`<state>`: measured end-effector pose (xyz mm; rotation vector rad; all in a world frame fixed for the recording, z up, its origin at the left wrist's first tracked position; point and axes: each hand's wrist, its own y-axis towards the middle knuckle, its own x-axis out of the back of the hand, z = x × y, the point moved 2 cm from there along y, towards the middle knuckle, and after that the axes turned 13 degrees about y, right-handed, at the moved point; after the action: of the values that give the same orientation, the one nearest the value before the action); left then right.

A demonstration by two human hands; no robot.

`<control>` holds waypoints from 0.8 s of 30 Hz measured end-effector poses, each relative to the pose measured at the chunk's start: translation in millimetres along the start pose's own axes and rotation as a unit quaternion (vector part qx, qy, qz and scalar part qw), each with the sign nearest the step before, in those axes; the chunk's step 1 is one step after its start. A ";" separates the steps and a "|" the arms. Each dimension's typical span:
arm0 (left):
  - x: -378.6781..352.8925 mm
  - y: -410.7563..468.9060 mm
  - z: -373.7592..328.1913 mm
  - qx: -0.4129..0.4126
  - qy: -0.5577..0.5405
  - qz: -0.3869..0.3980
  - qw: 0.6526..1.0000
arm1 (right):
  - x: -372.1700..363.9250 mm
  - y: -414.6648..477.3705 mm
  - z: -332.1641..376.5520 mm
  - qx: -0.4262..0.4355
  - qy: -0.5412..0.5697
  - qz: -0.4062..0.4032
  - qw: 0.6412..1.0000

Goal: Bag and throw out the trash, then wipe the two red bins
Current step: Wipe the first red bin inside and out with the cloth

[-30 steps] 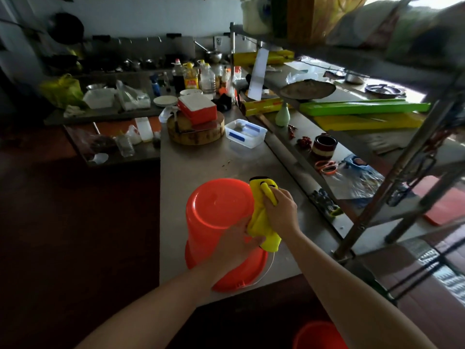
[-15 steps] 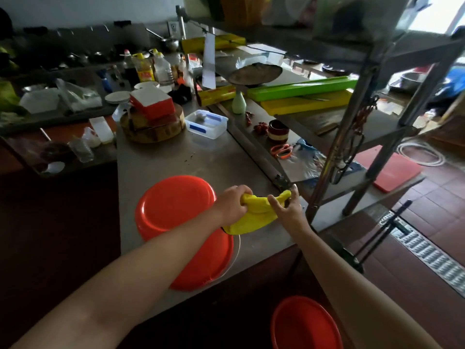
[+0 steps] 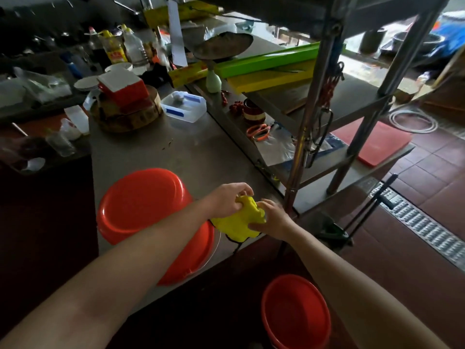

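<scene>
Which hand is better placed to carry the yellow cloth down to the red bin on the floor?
Probably the right hand: it grips the yellow cloth, and the floor bin sits below its forearm. The left hand grips the cloth too, but its arm crosses the table bin.

Only the two arms of the person are shown. The bare left forearm (image 3: 120,268) is seen uncovered along its whole visible length, from the lower left corner of the view up to the wrist, where it is ended by the bare left hand (image 3: 227,199). The bare right forearm (image 3: 352,280) is likewise seen uncovered from the lower right edge up to the wrist, and is ended by the bare right hand (image 3: 273,220). Both forearms are rendered broad near the edge and narrower toward the wrists. Finer detail on fingers and wrists cannot be made out in the dim light.
</scene>
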<state>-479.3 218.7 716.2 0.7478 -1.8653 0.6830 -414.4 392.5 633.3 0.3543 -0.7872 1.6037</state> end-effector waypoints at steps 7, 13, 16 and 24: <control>-21.1 15.2 25.1 0.040 0.082 0.031 0.995 | 3.2 20.7 -17.1 0.003 -0.074 -0.046 0.996; -52.5 45.4 48.4 0.110 0.196 0.039 0.974 | 0.1 59.0 -15.5 -0.004 -0.142 -0.082 0.986; -72.5 54.7 59.2 0.134 0.221 -0.021 0.966 | -3.7 78.7 -15.2 0.010 -0.156 -0.124 0.980; -182.1 17.0 88.3 0.127 0.286 0.084 0.946 | -89.2 67.5 -93.8 -0.060 -0.249 -0.006 0.967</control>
<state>-481.7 201.3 513.9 0.4790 -1.3252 1.1328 -441.9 387.1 490.1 0.6874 -1.2550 1.4605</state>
